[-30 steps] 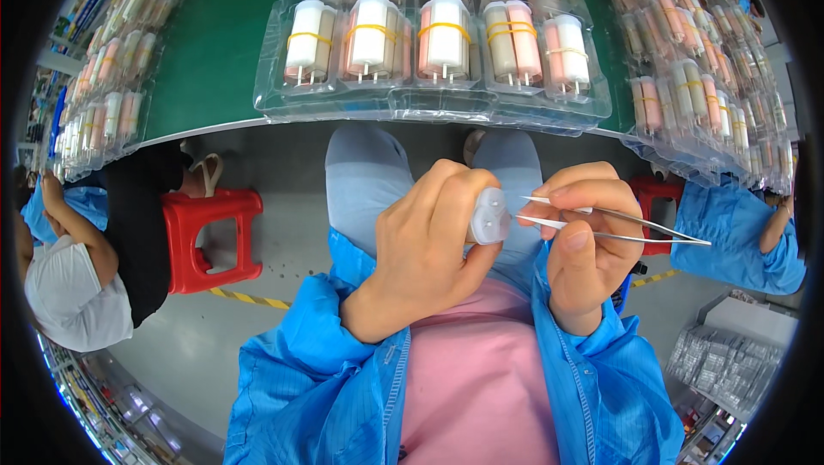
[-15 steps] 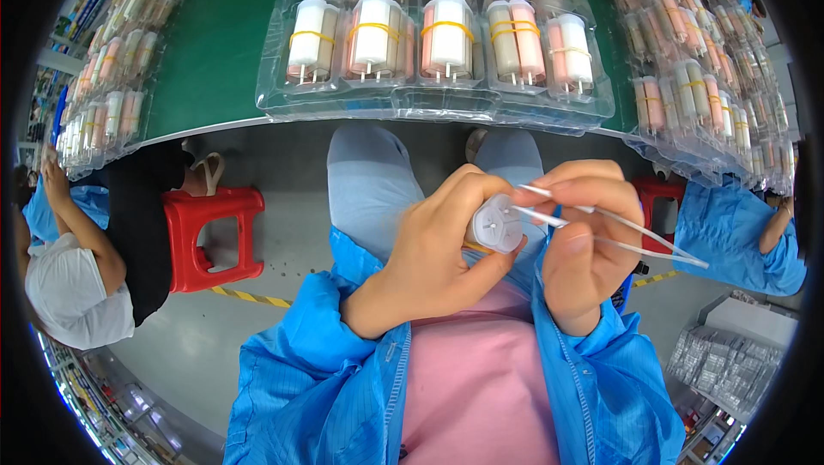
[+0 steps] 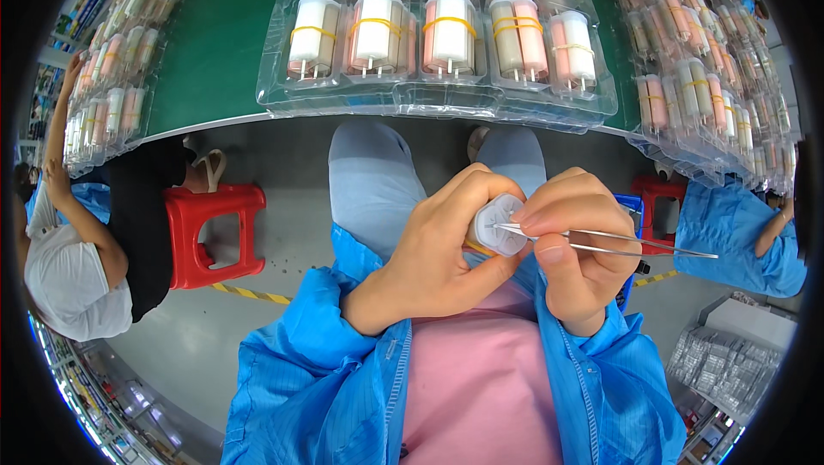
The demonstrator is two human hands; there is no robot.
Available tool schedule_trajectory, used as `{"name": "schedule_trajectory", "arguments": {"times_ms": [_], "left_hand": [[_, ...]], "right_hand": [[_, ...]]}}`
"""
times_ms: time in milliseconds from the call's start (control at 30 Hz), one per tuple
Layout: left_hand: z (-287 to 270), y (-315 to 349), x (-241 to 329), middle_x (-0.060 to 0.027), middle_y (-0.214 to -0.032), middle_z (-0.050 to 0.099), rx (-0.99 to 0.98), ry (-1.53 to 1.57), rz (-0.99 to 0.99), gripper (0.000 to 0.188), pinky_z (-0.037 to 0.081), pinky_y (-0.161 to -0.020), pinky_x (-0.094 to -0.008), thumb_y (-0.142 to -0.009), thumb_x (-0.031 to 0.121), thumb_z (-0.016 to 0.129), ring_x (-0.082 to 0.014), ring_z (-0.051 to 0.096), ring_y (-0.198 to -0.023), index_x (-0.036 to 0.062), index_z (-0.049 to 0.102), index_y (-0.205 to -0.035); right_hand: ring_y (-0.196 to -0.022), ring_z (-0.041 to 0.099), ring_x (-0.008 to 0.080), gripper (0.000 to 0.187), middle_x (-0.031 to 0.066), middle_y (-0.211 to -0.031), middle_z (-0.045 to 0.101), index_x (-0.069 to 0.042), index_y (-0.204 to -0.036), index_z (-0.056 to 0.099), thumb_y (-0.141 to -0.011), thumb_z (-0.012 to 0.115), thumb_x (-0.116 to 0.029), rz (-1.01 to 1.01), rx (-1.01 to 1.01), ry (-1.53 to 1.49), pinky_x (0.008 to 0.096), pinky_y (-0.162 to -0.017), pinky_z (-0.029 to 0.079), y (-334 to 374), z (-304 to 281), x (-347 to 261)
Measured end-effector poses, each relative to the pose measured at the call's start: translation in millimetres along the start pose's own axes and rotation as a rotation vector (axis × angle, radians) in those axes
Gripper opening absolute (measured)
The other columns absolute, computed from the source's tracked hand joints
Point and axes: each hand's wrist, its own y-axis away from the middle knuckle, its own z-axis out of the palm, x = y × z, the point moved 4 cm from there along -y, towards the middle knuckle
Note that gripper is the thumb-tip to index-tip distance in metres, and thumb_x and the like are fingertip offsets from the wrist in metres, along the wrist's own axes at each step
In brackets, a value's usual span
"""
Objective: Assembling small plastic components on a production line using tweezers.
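Observation:
My left hand [image 3: 438, 250] is closed around a bundle of tubes [image 3: 495, 223], its pale end turned up and a bit of yellow band showing below. Between the thumb and fingers of my right hand [image 3: 577, 246] are metal tweezers [image 3: 605, 242]. Their tips are close together at the bundle's end face; whether they pinch anything there is too small to tell. The handle end of the tweezers points right. Both hands are over my lap, off the bench. Most of the bundle is hidden by my left fingers.
A clear plastic tray [image 3: 438, 101] of banded white, pink and grey tube bundles stands at the edge of the green bench [image 3: 215, 45]. More loaded trays are stacked at left and right. A red stool [image 3: 215, 233] and co-workers [image 3: 81, 280] are at the sides.
The tweezers' arms were spread wider; now they are squeezed together with the tips on the bundle's end. My right hand has shifted slightly left. The co-worker at left has raised an arm.

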Motion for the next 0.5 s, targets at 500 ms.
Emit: {"name": "schedule_trajectory", "arguments": {"times_ms": [500], "left_hand": [[0.8,-0.3,-1.6,-0.012,-0.091,0.054,0.155,-0.082,0.12,0.04,0.045,-0.06,-0.0331,-0.07,0.005,0.076,-0.0258,0.056,-0.075,0.0036,0.053,-0.103]], "right_hand": [[-0.078,0.059,0.0195,0.015,0.0156,-0.089,0.065,0.003,-0.091,0.065,-0.08,0.068,-0.006,0.105,0.103,-0.083,0.0277,-0.066,0.046,4.1,-1.1,4.3]]}}
